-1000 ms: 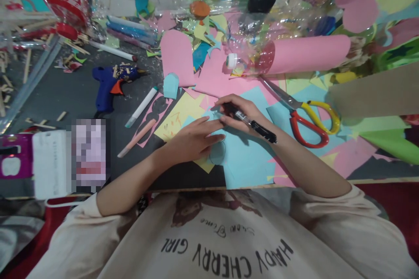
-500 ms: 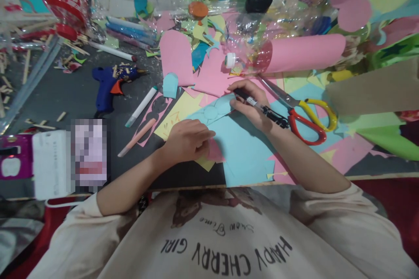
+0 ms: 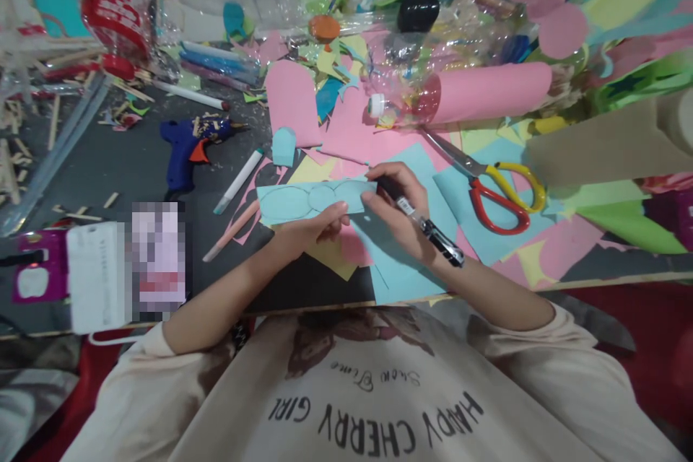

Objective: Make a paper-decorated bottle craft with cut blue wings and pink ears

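A light blue paper strip (image 3: 286,203) with rounded outlines drawn on it is raised a little over the paper-strewn table. My left hand (image 3: 322,224) is closed on its lower edge, thumb on top. My right hand (image 3: 403,206) grips a black pen (image 3: 433,231), which slants back across the palm, and its thumb and forefinger meet at the strip's right end. Beneath both hands lies a larger light blue sheet (image 3: 401,278). Right of my right hand rest scissors (image 3: 487,195) with one red and one yellow handle loop.
Left of the hands lie a blue glue gun (image 3: 184,151), a white marker (image 3: 238,180) and a white device (image 3: 97,274). Farther back is a pink-wrapped plastic bottle (image 3: 492,90) among paper scraps and clear bottles. Brown cardboard (image 3: 595,148) sits at right.
The blue strip has been lifted and turned into fuller view. My left hand has closed on its edge. My right hand has shifted down slightly, its pen tilting more steeply.
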Demonstrator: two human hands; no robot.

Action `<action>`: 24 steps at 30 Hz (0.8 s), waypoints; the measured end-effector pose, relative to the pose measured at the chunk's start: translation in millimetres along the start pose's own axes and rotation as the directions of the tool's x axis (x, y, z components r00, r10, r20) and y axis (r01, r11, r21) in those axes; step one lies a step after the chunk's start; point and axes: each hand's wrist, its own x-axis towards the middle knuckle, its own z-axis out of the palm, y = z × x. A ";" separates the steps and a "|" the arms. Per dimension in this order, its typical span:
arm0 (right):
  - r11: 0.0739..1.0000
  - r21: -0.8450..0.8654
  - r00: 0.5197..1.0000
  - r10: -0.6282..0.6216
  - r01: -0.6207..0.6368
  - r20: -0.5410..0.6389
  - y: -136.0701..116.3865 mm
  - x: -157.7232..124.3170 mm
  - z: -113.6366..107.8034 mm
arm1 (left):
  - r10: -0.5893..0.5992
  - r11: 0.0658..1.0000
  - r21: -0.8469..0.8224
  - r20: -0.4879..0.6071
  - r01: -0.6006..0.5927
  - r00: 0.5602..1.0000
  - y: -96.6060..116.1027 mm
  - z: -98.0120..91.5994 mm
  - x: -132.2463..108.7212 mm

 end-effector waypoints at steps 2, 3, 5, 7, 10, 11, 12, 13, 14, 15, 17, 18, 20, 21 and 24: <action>0.996 -0.076 0.994 -0.030 0.038 0.105 -2.7 -1.9 -3.7 | -0.056 0.998 -0.022 -0.050 0.055 0.997 -1.4 0.4 0.9; 0.987 -0.139 0.987 -0.065 0.086 0.150 -1.9 -1.2 -8.1 | -0.072 0.997 -0.037 -0.078 0.069 0.994 -1.6 0.7 1.3; 0.926 -0.306 0.952 -0.136 0.221 0.276 2.5 1.6 -21.3 | -0.087 0.994 -0.084 -0.140 0.076 0.986 0.1 1.5 1.9; 0.808 -0.472 0.888 -0.128 0.351 0.441 7.1 2.8 -40.3 | -0.070 0.989 -0.140 -0.182 0.044 0.981 4.5 2.1 1.9; 0.675 -0.655 0.911 -0.059 0.338 0.409 7.6 -5.3 -79.8 | -0.020 0.980 -0.198 -0.233 -0.028 0.972 11.6 1.3 1.5; 0.619 -0.732 0.947 -0.065 0.286 0.314 6.0 -11.0 -95.6 | -0.014 0.977 -0.209 -0.244 -0.039 0.970 13.2 0.4 1.6; 0.540 -0.820 0.980 -0.046 0.188 0.194 4.0 -17.9 -112.0 | -0.016 0.975 -0.219 -0.256 -0.042 0.967 14.1 -0.8 2.0; 0.451 -0.888 0.996 -0.032 0.089 0.084 1.9 -25.5 -128.3 | -0.024 0.973 -0.228 -0.266 -0.039 0.964 14.3 -2.1 2.4; 0.363 -0.932 1.000 0.006 0.005 0.008 0.3 -33.3 -143.7 | -0.031 0.971 -0.235 -0.268 -0.034 0.963 14.0 -3.5 3.0; 0.289 -0.956 0.997 0.063 -0.054 -0.038 -0.8 -41.0 -157.2 | -0.035 0.970 -0.241 -0.268 -0.031 0.963 13.4 -4.8 3.5; 0.195 -0.976 0.986 0.155 -0.092 -0.062 -0.6 -53.5 -175.6 | -0.029 0.969 -0.246 -0.259 -0.036 0.966 11.5 -6.8 4.2; 0.186 -0.979 0.978 0.204 -0.079 -0.040 0.5 -57.6 -179.9 | -0.022 0.969 -0.244 -0.253 -0.042 0.967 10.7 -7.2 4.4; 0.129 -0.989 0.976 0.212 -0.066 -0.037 4.1 -59.9 -180.0 | -0.009 0.972 -0.230 -0.253 -0.051 0.967 9.7 -6.9 4.3; 0.090 -0.994 0.980 0.196 -0.062 -0.043 6.2 -58.1 -177.4 | -0.003 0.974 -0.222 -0.257 -0.056 0.967 9.7 -6.4 4.1; 0.005 -1.000 0.984 0.180 -0.008 -0.007 10.8 -43.0 -168.2 | 0.029 0.977 -0.198 -0.263 -0.083 0.964 10.4 -4.1 3.6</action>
